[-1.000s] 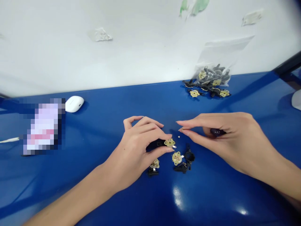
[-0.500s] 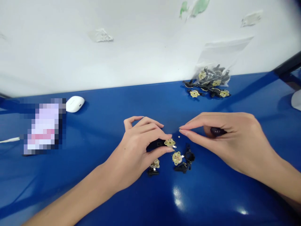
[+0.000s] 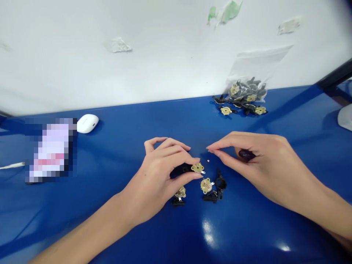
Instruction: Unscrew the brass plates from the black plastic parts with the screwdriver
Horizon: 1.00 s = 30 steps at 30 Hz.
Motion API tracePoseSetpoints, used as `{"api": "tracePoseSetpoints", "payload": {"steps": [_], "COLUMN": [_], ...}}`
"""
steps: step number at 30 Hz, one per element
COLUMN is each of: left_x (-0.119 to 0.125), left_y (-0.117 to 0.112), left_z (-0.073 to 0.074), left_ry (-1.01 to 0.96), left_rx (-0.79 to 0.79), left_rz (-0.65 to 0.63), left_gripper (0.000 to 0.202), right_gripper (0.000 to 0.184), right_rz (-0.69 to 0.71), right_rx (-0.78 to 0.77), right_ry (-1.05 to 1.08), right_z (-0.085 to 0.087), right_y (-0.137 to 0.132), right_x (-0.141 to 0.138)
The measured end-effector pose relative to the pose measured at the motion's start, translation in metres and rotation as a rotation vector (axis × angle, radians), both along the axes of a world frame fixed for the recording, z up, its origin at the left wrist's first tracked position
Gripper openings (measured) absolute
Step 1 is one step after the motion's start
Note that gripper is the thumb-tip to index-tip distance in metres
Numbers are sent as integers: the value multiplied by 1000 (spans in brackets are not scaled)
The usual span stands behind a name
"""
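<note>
My left hand (image 3: 161, 172) pinches a small black part with a round brass-coloured disc (image 3: 197, 168) between thumb and fingers, just above the blue table (image 3: 115, 205). My right hand (image 3: 255, 161) is to its right, thumb and forefinger pressed together at the tips near a tiny pale bit (image 3: 208, 160) on the table. A dark piece (image 3: 245, 154) is tucked under its curled fingers. Below the hands lie a second brass disc (image 3: 206, 185), a third one (image 3: 180, 192) and loose black plastic parts (image 3: 220, 183).
A clear bag (image 3: 249, 91) with several black and brass parts leans on the white wall at the back right, some spilled in front. A white earbud case (image 3: 87, 123) and a blurred-out object (image 3: 51, 150) lie at the left. A pale object (image 3: 345, 117) shows at the right edge.
My right hand's pinched fingertips shifted slightly left and down toward the tiny bit. My left hand stayed put with its part.
</note>
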State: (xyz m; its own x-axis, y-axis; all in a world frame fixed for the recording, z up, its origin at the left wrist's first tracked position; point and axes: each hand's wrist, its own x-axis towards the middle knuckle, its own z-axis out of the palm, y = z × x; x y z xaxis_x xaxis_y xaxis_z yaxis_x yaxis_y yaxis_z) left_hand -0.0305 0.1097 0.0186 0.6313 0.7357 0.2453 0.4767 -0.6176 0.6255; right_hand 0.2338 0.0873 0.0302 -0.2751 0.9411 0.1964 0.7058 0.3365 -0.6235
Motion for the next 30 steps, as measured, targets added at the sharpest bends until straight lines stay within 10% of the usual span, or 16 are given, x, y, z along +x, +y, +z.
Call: {"api": "tracePoseSetpoints", "payload": {"steps": [30], "left_x": [0], "left_y": [0], "left_z": [0], "left_ry": [-1], "left_rx": [-14], "left_rz": [7], "left_gripper": [17], "right_gripper": [15], "right_rz": [140], "right_rx": [98], "right_ry": [-147], "right_z": [-12], "right_y": [6], "right_x": [6]}}
